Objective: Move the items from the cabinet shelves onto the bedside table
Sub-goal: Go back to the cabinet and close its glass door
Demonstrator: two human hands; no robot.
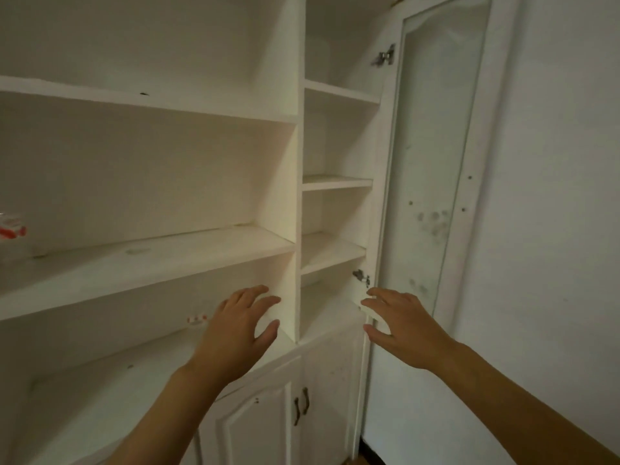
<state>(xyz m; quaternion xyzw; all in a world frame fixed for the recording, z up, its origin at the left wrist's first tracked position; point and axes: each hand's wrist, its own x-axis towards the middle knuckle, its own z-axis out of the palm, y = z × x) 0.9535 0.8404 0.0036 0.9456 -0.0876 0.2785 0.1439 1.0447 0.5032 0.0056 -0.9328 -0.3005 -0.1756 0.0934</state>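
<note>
The cabinet (pixel 295 182) in front of me is white and built against the wall, with a wide bank of open shelves on my left and a narrow column of shorter shelves on my right. On the wide middle shelf (pixel 144 263), at the far left edge of my view, stands a small white box with red markings (pixel 11 231), blurred and partly cut off. On the lowest open shelf (pixel 110 391), just beyond my left hand's fingers, lies a small white and red item (pixel 197 319), too small for me to tell what it is. My left hand (pixel 235 333) is raised over that lowest shelf, fingers spread and relaxed, grasping nothing. My right hand (pixel 402 325) is raised in front of the narrow column, fingers also spread and loose, holding nothing. To the right of the narrow shelves a tall door with a frosted glass panel (pixel 432 169) stands swung open on metal hinges, smudged with dark spots. Below the shelves are two closed white cupboard doors with dark handles (pixel 301 406) side by side. A plain white wall (pixel 553 229) fills the right side, and the shelf boards look dusty and faintly stained.
</note>
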